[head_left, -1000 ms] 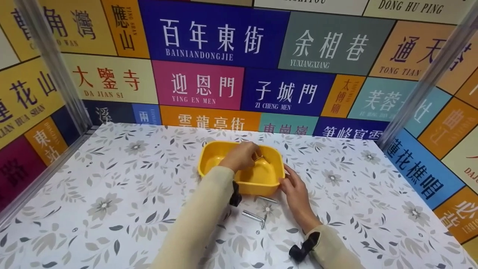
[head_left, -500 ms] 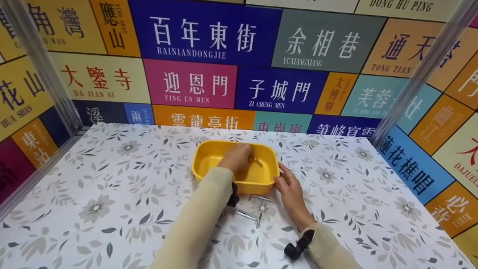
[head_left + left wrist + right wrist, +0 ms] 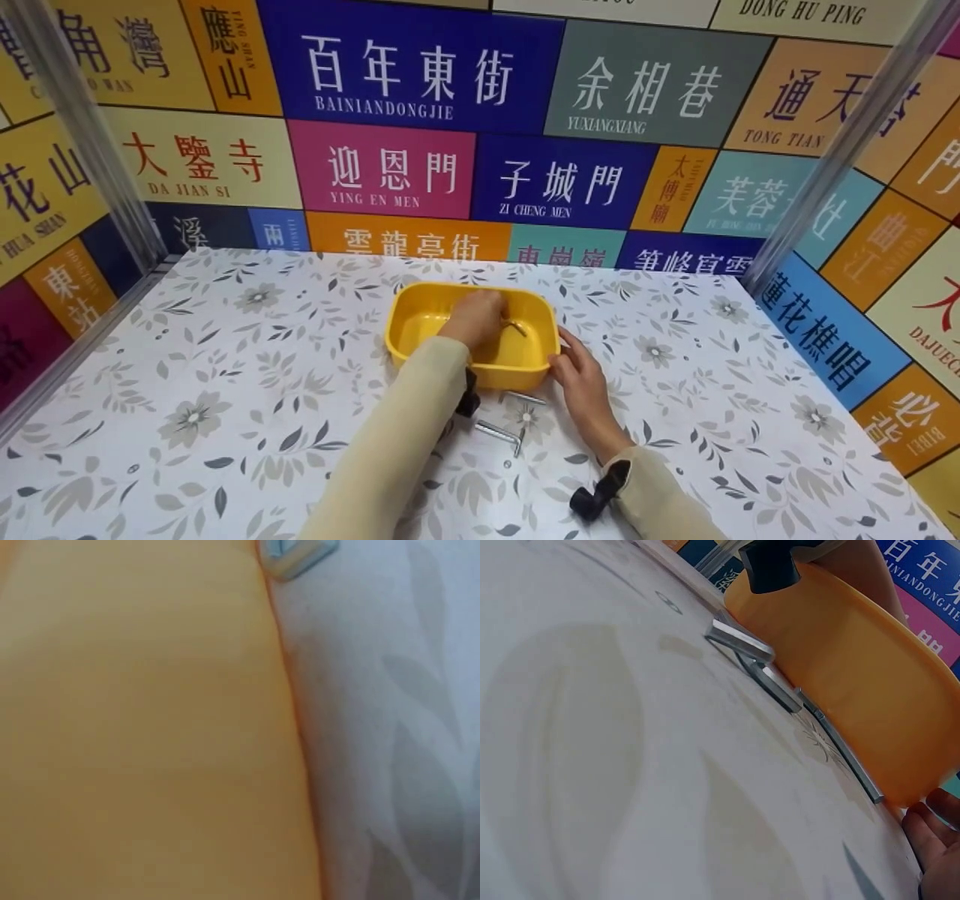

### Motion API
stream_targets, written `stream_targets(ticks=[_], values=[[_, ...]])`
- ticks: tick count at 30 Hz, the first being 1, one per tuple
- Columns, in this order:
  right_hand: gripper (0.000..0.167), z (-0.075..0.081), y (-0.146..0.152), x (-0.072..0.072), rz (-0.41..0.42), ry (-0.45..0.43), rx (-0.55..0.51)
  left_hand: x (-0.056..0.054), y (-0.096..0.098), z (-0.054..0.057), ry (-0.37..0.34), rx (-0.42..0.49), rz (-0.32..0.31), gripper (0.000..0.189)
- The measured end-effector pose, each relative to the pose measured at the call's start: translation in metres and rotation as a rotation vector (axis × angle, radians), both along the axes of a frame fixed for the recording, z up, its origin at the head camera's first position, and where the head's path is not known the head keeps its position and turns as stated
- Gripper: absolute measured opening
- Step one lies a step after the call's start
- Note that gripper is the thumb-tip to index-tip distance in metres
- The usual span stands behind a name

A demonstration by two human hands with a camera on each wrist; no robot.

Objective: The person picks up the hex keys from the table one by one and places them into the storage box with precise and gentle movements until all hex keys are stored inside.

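A yellow plastic basin (image 3: 420,330) stands on the table. My left hand (image 3: 476,319) reaches down inside it with curled fingers, pinching a small metal hex key (image 3: 516,328) that juts out to the right; most of the key is hidden by the hand. At the basin's right front corner, my right hand (image 3: 585,382) touches the outer wall with fairly straight fingers. In front of the basin lie an L-shaped hex key (image 3: 499,433) and another metal key (image 3: 525,398). The right wrist view shows both near the wall, the L-shaped key (image 3: 739,640) and the straight-looking key (image 3: 844,750).
A white tablecloth (image 3: 300,480) with grey leaves and flowers covers the table. Behind it rises a wall (image 3: 420,75) of coloured sign panels. Metal posts stand at the left (image 3: 105,135) and right (image 3: 832,150). The basin's outer wall (image 3: 150,727) fills much of the left wrist view.
My left hand has lowered deeper into the basin, and the hex key it pinches now sits lower, near the basin's floor. The right hand keeps its place at the corner. The camera view shifted slightly.
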State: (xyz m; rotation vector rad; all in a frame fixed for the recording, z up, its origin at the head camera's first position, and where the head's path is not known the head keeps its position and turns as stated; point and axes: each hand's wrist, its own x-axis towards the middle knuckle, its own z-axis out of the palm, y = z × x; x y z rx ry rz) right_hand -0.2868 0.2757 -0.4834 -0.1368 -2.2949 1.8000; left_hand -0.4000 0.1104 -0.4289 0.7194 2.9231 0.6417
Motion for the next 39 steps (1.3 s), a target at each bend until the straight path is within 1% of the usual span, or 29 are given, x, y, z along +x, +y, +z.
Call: stream_targets(ticks=[3, 5, 7, 9, 12, 15, 18, 21, 24, 26, 29, 31, 33, 34, 36, 38, 39], values=[[0.053, 0.000, -0.001, 0.001, 0.006, -0.009, -0.001, 0.002, -0.001, 0.003, -0.049, -0.014, 0.025, 0.023], [0.054, 0.000, -0.001, 0.001, 0.010, -0.010, 0.002, 0.004, -0.001, 0.008, -0.081, -0.023, 0.038, 0.024], [0.054, 0.000, 0.000, 0.000, 0.011, -0.010, -0.004, 0.007, 0.000, 0.015, -0.079, -0.041, 0.039, 0.027], [0.055, 0.001, 0.001, 0.000, 0.013, -0.014, -0.008, 0.009, 0.001, 0.023, -0.047, -0.047, 0.033, 0.031], [0.055, 0.002, 0.002, 0.001, 0.017, -0.029, -0.007, 0.016, -0.001, 0.035, 0.035, -0.038, 0.028, 0.032], [0.055, 0.003, 0.004, 0.001, 0.021, -0.051, -0.001, 0.028, -0.004, 0.045, 0.107, 0.013, 0.050, 0.030], [0.055, 0.003, 0.004, 0.000, 0.027, -0.049, -0.006, 0.039, -0.011, 0.050, 0.166, 0.071, 0.070, 0.029], [0.055, 0.003, 0.003, -0.001, 0.033, -0.046, 0.000, 0.052, -0.018, 0.052, 0.184, 0.108, 0.062, 0.028], [0.055, 0.003, 0.002, -0.001, 0.037, -0.052, 0.012, 0.066, -0.028, 0.049, 0.196, 0.130, 0.044, 0.027], [0.054, 0.002, 0.001, -0.001, 0.039, -0.056, 0.016, 0.075, -0.035, 0.045, 0.228, 0.146, 0.038, 0.025], [0.054, 0.001, 0.001, -0.002, 0.033, -0.060, 0.022, 0.088, -0.049, 0.038, 0.296, 0.181, 0.029, 0.022], [0.054, 0.001, 0.001, -0.002, 0.030, -0.056, 0.024, 0.097, -0.057, 0.034, 0.326, 0.204, 0.001, 0.020], [0.054, 0.001, 0.001, -0.001, 0.026, -0.049, 0.018, 0.105, -0.065, 0.029, 0.343, 0.224, -0.056, 0.018], [0.054, 0.001, 0.001, -0.001, 0.028, -0.046, 0.015, 0.109, -0.068, 0.026, 0.350, 0.231, -0.096, 0.017], [0.054, 0.002, 0.001, -0.001, 0.031, -0.043, 0.008, 0.115, -0.072, 0.021, 0.343, 0.242, -0.197, 0.015], [0.054, 0.002, 0.002, 0.000, 0.031, -0.044, 0.002, 0.121, -0.075, 0.015, 0.303, 0.244, -0.306, 0.015], [0.054, 0.002, 0.002, 0.000, 0.029, -0.048, 0.003, 0.124, -0.075, 0.012, 0.270, 0.243, -0.352, 0.015]])
